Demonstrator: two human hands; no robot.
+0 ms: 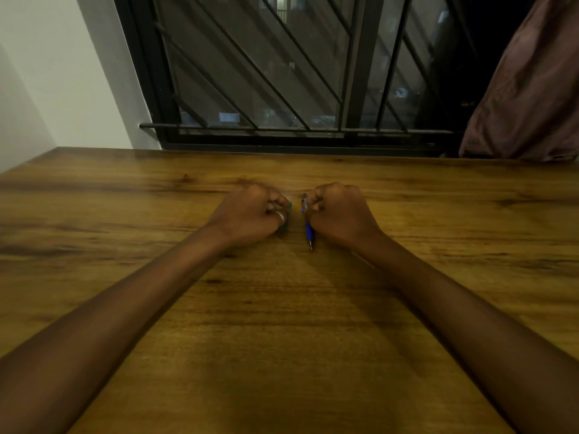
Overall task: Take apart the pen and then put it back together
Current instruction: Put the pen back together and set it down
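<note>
- The pen (308,228) is blue, with a thin metal tip pointing toward the near side.
- It stands nearly upright, tilted slightly, its tip down near the counter (282,308) at mid-scene.
- Its upper part sits inside the closed right hand (340,211), with a dark clip end showing above the fingers.
- Whether it is whole or partly taken apart cannot be told.

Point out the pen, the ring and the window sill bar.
pen (308,228): head view, on the blue barrel below the right hand.
ring (281,217): head view, on the silver band on a left-hand finger.
bar (219,126): head view, on its left stretch.
</note>
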